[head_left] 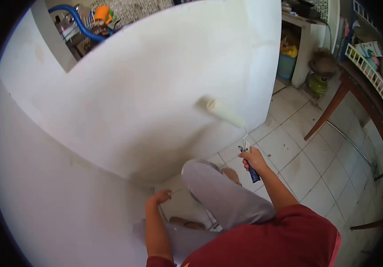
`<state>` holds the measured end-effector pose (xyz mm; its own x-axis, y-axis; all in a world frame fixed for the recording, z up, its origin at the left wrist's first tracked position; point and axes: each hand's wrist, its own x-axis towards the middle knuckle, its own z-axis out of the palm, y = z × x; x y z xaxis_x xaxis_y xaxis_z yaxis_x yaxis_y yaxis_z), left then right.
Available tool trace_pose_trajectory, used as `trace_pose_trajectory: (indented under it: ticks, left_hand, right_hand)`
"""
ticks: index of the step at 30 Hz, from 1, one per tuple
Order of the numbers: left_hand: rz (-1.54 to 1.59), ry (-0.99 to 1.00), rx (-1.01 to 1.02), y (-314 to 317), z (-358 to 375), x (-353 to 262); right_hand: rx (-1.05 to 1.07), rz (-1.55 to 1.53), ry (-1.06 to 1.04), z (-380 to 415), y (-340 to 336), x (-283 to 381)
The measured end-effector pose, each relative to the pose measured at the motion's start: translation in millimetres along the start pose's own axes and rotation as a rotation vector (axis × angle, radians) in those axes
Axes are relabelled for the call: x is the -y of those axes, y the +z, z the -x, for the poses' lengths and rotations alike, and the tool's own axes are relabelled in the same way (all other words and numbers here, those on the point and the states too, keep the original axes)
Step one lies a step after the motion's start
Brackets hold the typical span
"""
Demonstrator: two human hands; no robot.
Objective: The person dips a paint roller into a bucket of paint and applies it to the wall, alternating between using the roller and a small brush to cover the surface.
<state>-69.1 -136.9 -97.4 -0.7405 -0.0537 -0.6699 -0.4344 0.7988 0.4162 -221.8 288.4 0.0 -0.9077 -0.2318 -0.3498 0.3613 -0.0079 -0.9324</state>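
In the head view, the right hand [252,159] is wrapped around the blue handle [254,173] of a paint roller [226,114]. The roller's pale sleeve slants up and left in front of the white wall [178,75], close to its lower right part; whether it touches cannot be told. The left hand [160,196] hangs with fingers loosely bent and slightly apart, near the corner of the walls. Tiled floor [298,158] spreads right, toward a wooden bench [361,95] and a green gas cylinder [317,85].
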Motion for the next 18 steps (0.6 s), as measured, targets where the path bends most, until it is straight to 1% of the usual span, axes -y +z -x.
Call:
trace_pose_trajectory:
  ticks: [1, 3, 4, 6, 7, 9, 12, 14, 16, 18]
  left_hand:
    - [-0.011, -0.035, 0.006, 3.2, -5.9, 8.3]
    - [-0.061, -0.090, 0.042, 1.8, -6.0, 8.2]
    - [-0.066, -0.084, 0.036, 3.8, -10.6, 13.1]
    - [-0.118, -0.080, 0.118, 7.1, -20.5, 20.4]
    - [-0.119, -0.077, 0.115, 8.9, -21.3, 20.4]
    - [-0.081, -0.124, 0.138, 11.6, -22.3, 14.7]
    - [-0.167, -0.095, 0.106, 12.7, -22.0, 0.6]
    - [-0.178, -0.071, 0.078, 14.0, -21.5, -3.3]
    - [-0.187, -0.051, 0.053, 9.8, -15.5, -12.5]
    - [-0.123, -0.053, 0.027, 4.9, -6.2, -24.2]
  right_hand:
    - [-0.065, -0.038, -0.086, 1.7, -0.6, 12.5]
    - [-0.172, -0.041, -0.299, -0.7, -14.5, 57.5]
    - [-0.235, -0.018, -0.390, -2.6, -21.8, 83.8]
    - [-0.302, -0.094, -0.538, -10.7, -38.7, 141.2]
    - [-0.338, -0.112, -0.623, -15.6, -45.0, 169.8]
    - [-0.397, -0.144, -0.696, -36.7, -52.0, 221.3]
    - [-0.396, -0.153, -0.658, -96.0, -66.0, 269.5]
    - [-0.451, -0.012, -0.601, -128.1, -60.9, 282.4]
    - [-0.460, -0.009, -0.605, -124.4, -48.8, 278.4]
    - [-0.459, 0.022, -0.571, -113.5, -34.8, 262.3]
